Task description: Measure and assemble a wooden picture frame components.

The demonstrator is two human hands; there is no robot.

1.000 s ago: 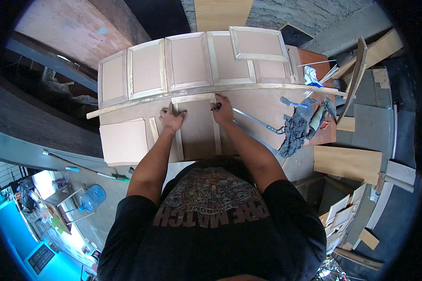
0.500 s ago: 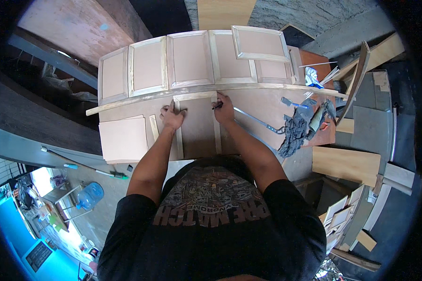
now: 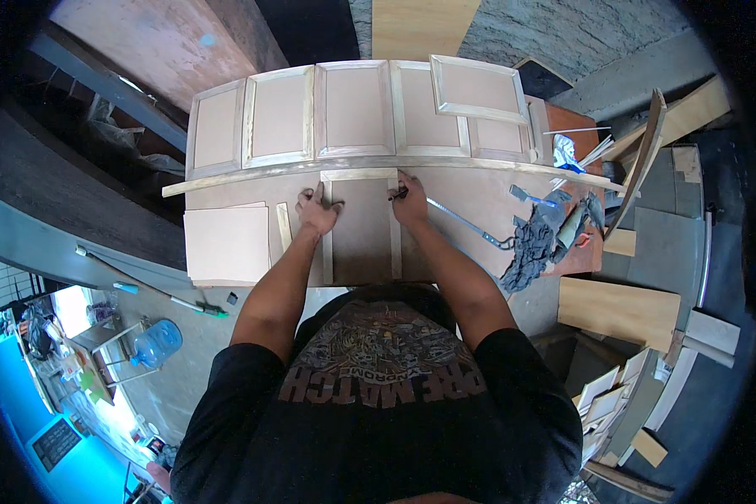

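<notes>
Below a long wooden batten [image 3: 479, 165] lie thin pale wood strips set as a frame: a top strip [image 3: 359, 175] with a left strip [image 3: 327, 252] and a right strip [image 3: 396, 239] running toward me. My left hand [image 3: 320, 214] rests at the upper left corner, thumb and forefinger spread, touching the wood. At the upper right corner is my right hand [image 3: 411, 206], its fingers closed on a small dark pen-like thing [image 3: 398, 194]; its exact kind is unclear. The right fingertips are against the strip's end.
Behind the batten stands a row of framed panels [image 3: 354, 109], one more framed panel [image 3: 479, 86] lying on top. Flat sheets [image 3: 227, 244] and a short strip [image 3: 283, 225] are at left. A metal bar clamp [image 3: 466, 224] and grey cloth [image 3: 531, 248] sit at right.
The whole view has shifted slightly, with the bench lower and further right. My hands keep their places at the frame's two upper corners.
</notes>
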